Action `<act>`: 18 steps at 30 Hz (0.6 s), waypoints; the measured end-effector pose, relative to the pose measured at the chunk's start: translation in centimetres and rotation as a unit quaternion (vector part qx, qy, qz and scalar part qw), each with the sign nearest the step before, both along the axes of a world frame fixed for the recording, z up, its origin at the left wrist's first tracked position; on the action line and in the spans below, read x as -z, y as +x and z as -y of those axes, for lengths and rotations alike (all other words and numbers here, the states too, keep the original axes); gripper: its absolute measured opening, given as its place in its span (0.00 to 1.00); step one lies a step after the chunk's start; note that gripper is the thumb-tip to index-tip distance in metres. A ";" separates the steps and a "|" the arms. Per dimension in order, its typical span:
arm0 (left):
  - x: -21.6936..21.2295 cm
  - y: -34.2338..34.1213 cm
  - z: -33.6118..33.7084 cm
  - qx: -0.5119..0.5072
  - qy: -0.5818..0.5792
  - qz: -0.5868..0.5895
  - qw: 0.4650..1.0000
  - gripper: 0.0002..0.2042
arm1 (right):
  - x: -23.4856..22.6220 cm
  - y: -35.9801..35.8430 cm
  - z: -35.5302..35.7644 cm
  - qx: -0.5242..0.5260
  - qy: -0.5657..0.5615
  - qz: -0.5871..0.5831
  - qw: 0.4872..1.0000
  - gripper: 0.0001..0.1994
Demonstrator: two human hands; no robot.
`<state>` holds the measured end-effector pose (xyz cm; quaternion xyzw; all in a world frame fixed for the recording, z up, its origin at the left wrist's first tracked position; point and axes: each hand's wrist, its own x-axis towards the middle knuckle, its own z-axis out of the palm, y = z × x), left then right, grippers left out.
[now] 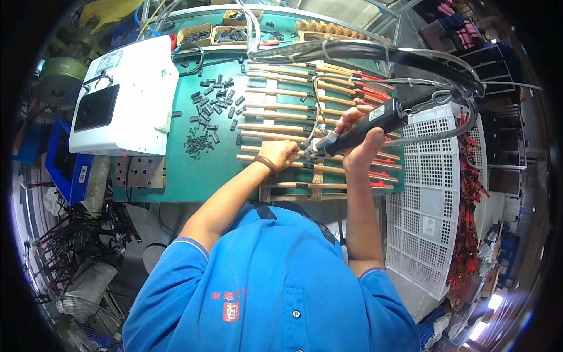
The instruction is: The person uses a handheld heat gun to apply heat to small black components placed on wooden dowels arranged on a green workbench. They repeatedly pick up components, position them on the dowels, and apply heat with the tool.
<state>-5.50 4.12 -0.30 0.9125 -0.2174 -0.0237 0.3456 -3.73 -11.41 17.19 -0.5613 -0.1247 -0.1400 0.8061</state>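
My right hand [359,138] is wrapped round a black powered screwdriver [375,124] with hoses and cables. Its metal head points left and down at a row of wooden rods [267,124]. My left hand [278,155], with a brown bangle on the wrist, is closed at the rods just beside the tool's tip. What its fingertips pinch is hidden. The rods lie side by side across the green table, with small black parts on them and red pieces toward their right ends. Left of them, black plastic parts [205,111] and small dark screws [198,144] lie scattered.
A white machine [125,97] with a dark panel stands at the left of the green table [176,182]. Cardboard boxes [230,35] of black parts sit at the back. A thick black cable arm [431,61] hangs over the right side, above a white perforated crate [423,193].
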 end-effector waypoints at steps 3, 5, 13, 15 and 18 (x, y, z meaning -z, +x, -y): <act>-0.1 -0.1 0.0 0.004 0.001 0.004 1.000 0.09 | 0.2 -0.1 -0.6 0.018 -0.016 0.019 1.000 0.33; 0.0 0.0 0.0 0.002 -0.009 0.014 1.000 0.10 | -0.1 -0.2 -0.5 0.035 -0.023 0.024 0.999 0.35; -0.2 -0.3 0.5 0.004 -0.057 0.045 0.997 0.11 | -4.6 -0.4 0.5 0.070 -0.054 0.023 0.996 0.19; -0.7 -0.3 1.4 0.017 -0.096 0.096 0.991 0.11 | -4.2 -0.5 0.7 0.112 -0.081 0.009 0.990 0.18; -0.7 -0.7 3.1 -0.004 -0.127 0.076 0.989 0.10 | -3.7 -0.5 0.9 0.132 -0.085 0.015 0.987 0.17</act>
